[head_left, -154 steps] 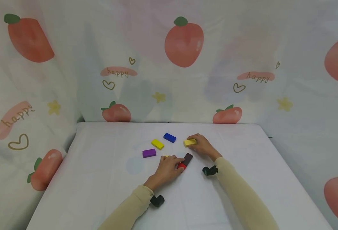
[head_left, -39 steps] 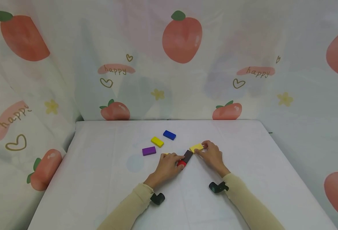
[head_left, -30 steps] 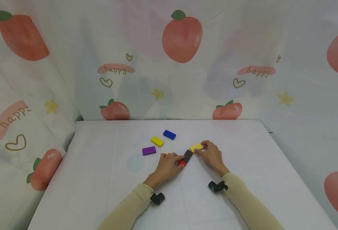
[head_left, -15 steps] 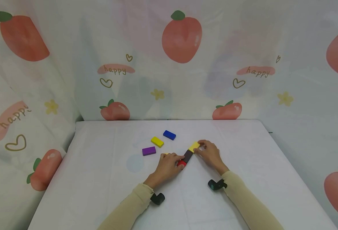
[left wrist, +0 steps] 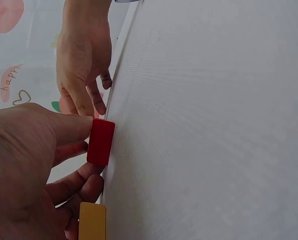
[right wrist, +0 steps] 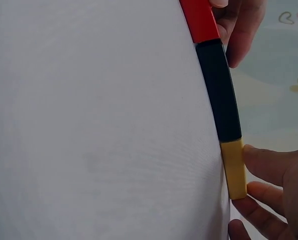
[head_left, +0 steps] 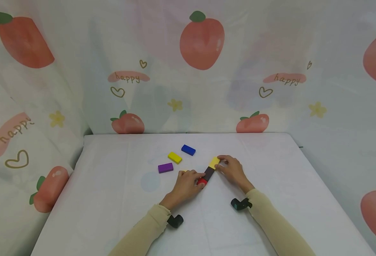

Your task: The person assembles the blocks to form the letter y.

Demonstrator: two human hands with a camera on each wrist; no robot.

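Observation:
My left hand pinches a red block between thumb and fingers; much of the block is covered by the hand in the head view. A dark brown block lies end to end with the red one. At its far end sits a light yellow block in the same slanting line, and my right hand pinches it with thumb and fingertips. In the right wrist view the three blocks form one row, red, dark, then yellow. An orange-yellow block shows below the left fingers in the left wrist view, mostly hidden from the head view.
On the white table, left of the row, lie a purple block, a bright yellow block and a blue block. A fruit-printed cloth hangs behind and beside the table.
The right hand brought the light yellow block toward the dark block's far end, then turned it into line with the dark and red blocks. The left hand has stayed on the red block.

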